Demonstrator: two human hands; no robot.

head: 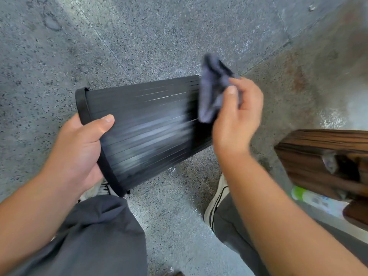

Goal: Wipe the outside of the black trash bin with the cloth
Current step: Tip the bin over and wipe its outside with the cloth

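One black bin (147, 132), ribbed along its side. One grey cloth (212, 90). Two hands: the left hand (79, 150) and the right hand (237, 116). Two forearms, both bare. Two shoes, a left shoe (99, 190) mostly hidden behind the bin and a right shoe (218, 200). Two grey trouser legs. One wooden piece of furniture (326, 158). One green-and-white packet (310, 198), blurred.

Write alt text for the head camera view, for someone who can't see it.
A person's left hand grips the rim end of a ribbed black trash bin held on its side above a speckled grey floor, while the right hand holds a grey cloth at the bin's base end. A wooden furniture piece is at right.
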